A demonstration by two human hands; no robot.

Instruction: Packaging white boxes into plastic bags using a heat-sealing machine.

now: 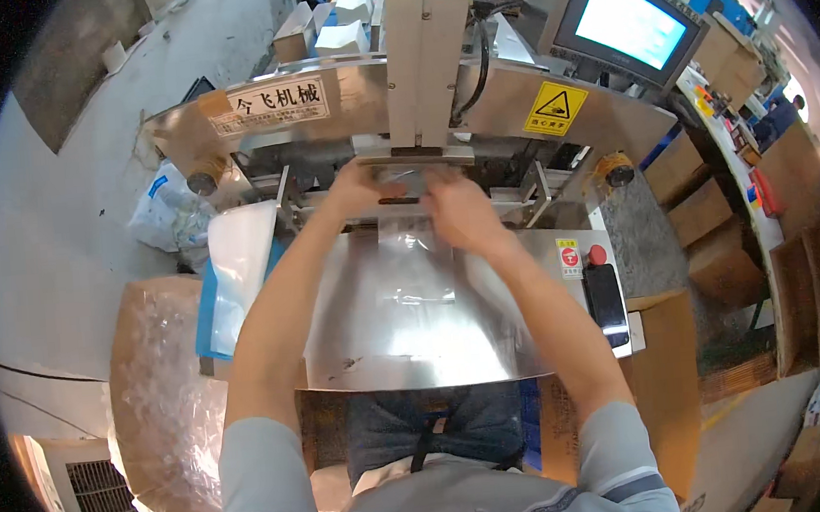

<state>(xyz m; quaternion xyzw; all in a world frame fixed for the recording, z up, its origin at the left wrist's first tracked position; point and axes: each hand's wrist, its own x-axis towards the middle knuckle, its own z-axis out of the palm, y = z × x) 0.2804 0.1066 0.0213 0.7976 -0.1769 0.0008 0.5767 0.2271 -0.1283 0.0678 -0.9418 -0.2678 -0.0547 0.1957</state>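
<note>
Both arms reach over a shiny metal worktable (358, 327) to the slot of a metal machine (420, 72). A clear plastic bag (414, 241) lies under the machine's central column, its lower part trailing toward me on the metal. My left hand (359, 191) is at the bag's far left side, fingers bent inward. Across from it, my right hand (461, 211) is closed at the bag's right side, thumb toward the middle. The fingertips of both hands are slightly blurred, and the machine's bar partly shades them. What lies inside the bag, if anything, I cannot make out.
A stack of clear bags (237, 260) rests on a blue holder (205, 320) at the left. Below it stands a carton (132, 336) full of clear plastic pieces. A red button (596, 255) and a black phone (607, 306) are at the right edge. A lit screen (630, 29) hangs upper right.
</note>
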